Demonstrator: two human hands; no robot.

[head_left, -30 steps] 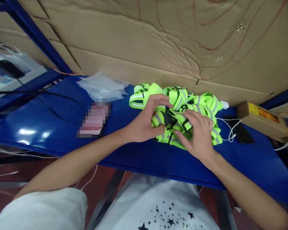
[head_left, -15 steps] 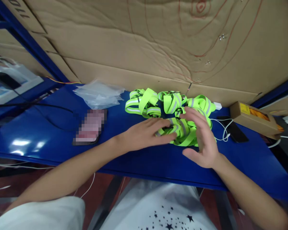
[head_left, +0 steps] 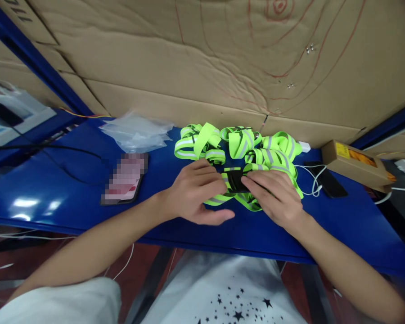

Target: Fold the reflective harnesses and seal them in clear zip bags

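A heap of neon-yellow reflective straps [head_left: 243, 144] with grey stripes lies on a blue table [head_left: 70, 180]. My left hand [head_left: 194, 193] curls its fingers onto one strap bundle at the heap's front. My right hand [head_left: 273, 195] presses on the same bundle from the right. Between the fingertips of both hands sits a black buckle [head_left: 234, 180]. Part of the bundle is hidden under my palms.
A phone [head_left: 124, 177] lies left of my hands, with clear plastic bags [head_left: 135, 130] behind it. A white cable [head_left: 313, 182], a dark phone [head_left: 327, 182] and a small cardboard box [head_left: 356, 164] are to the right. Cardboard sheets [head_left: 222, 58] stand behind the table.
My hands lifted off the heap, then came down again on one strap bundle at the front, closing in around its black buckle. The view shifted slightly.
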